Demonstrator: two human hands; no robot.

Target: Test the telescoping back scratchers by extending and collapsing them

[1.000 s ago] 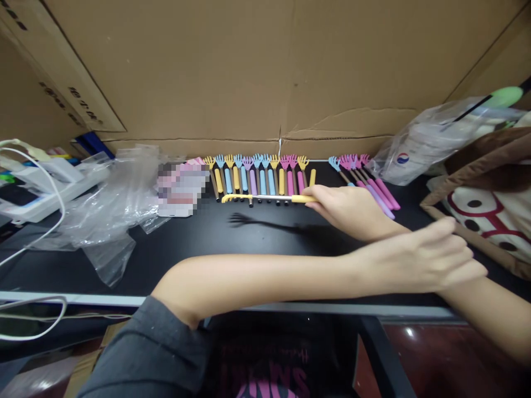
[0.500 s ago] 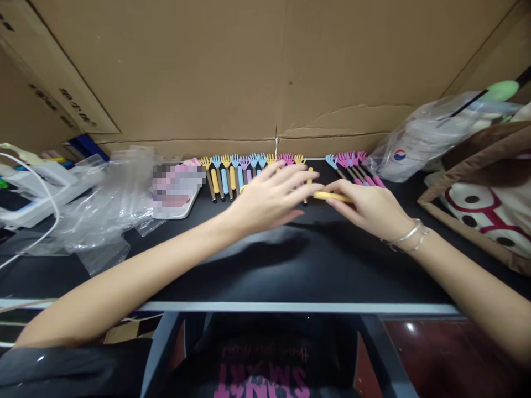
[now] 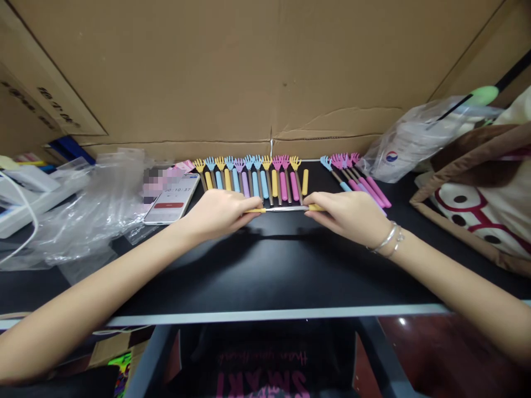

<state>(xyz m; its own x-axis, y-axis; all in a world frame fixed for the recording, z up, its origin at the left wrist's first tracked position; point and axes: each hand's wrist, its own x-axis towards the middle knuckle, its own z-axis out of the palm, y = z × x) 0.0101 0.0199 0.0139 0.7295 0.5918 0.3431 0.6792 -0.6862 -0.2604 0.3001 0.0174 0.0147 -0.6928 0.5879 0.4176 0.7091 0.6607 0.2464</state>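
Observation:
My left hand pinches one yellow end of a back scratcher. The other yellow end is closed in the fingers of my right hand, which wears a silver bracelet at the wrist. Between the hands a thin metal rod shows, level above the black table. Behind them lies a row of hand-shaped back scratchers in yellow, blue, purple and pink, with separate coloured handles between the rods. To the right sits a group of back scratchers with pink and blue handles. My fingers hide parts of the held piece.
A phone and crumpled clear plastic bags lie on the left, with a white power strip beyond. On the right stand a bagged plastic cup and a brown-trimmed bag. Cardboard walls the back.
My left hand has moved left and down and closed on one end of the back scratcher. The metal rod now shows between my hands. My right hand still holds the yellow part, slightly lower.

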